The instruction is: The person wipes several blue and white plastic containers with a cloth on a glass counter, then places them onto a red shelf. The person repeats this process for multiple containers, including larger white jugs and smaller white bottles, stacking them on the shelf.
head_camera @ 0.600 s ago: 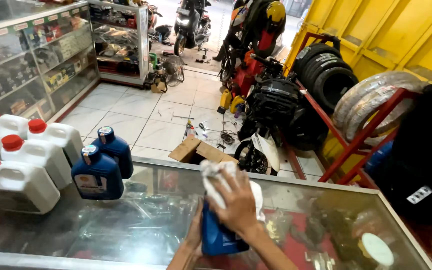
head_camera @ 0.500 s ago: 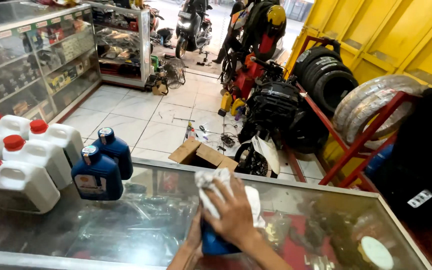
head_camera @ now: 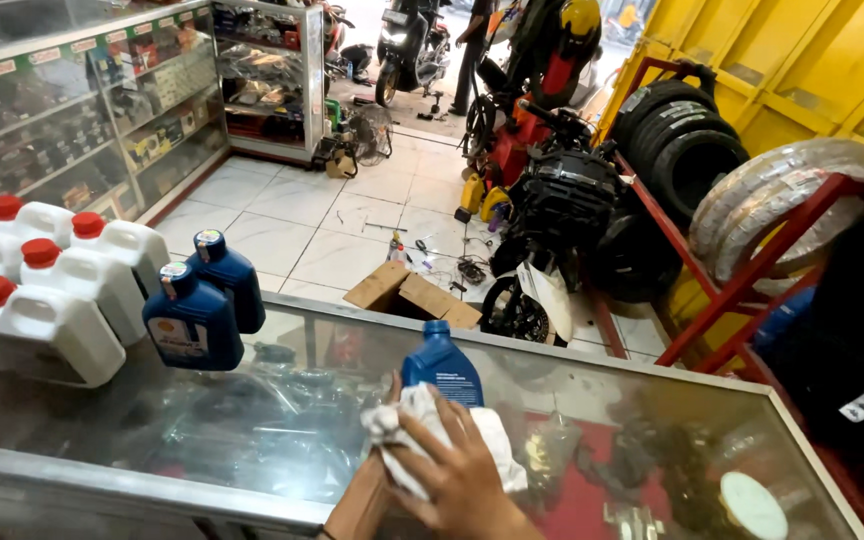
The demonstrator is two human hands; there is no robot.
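A blue oil bottle [head_camera: 442, 368] with a blue cap stands on the glass counter top [head_camera: 252, 420] near its front edge. My right hand [head_camera: 462, 475] presses a crumpled white cloth [head_camera: 407, 415] against the bottle's lower body. Only part of my left hand [head_camera: 364, 495] shows; it grips the bottle from the left, its thumb up along the side. The bottle's neck and cap stick out above the cloth.
Two more blue bottles [head_camera: 202, 305] and several white jugs with red caps [head_camera: 47, 300] stand at the counter's left. Beyond the counter are a cardboard box [head_camera: 412, 298], a motorcycle [head_camera: 552, 220], stacked tyres [head_camera: 692, 150] on a red rack, and glass display shelves [head_camera: 82, 120].
My right hand and the cloth have slid down from the bottle's top to its lower body, uncovering the cap and shoulders.
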